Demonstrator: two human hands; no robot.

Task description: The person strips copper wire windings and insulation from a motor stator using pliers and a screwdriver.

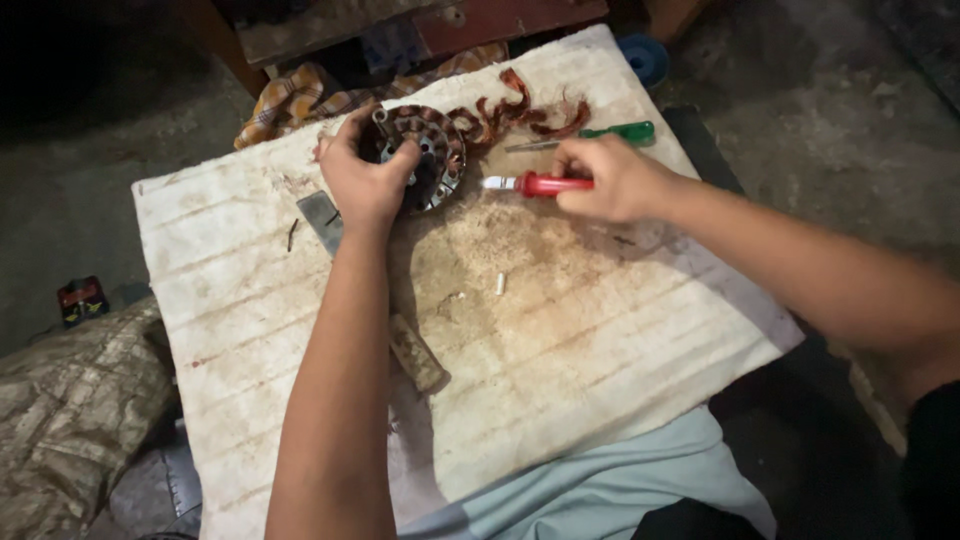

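A round metal motor stator (432, 150) with copper-coloured windings is held at the far side of a stained white board (560, 340), which is used as the surface. The left hand (365, 175) is closed around the near left edge of the stator, with the fingers curled over its rim, and the part is kept slightly tilted on the board. A screwdriver with a red handle (545, 184) is gripped by the right hand (610, 180); the handle is enclosed by the fingers, and the pale tip is pointed toward the right edge of the stator, very near to it, but it cannot be told whether it is touching. Just behind the right hand, a second screwdriver with a green handle (620, 132) is laid on the board. Beside it, loose bundles of reddish copper wire (520, 112) are spread, close to the far right of the stator. A flat grey metal piece (320, 218) is seen just beside the left wrist, and a dirty tool handle (415, 352) is partly hidden under the left forearm. A small white piece (500, 284) is lying alone in the middle of the board. A checked cloth (290, 100) is seen behind the board, and a light blue cloth (600, 480) under its near edge.
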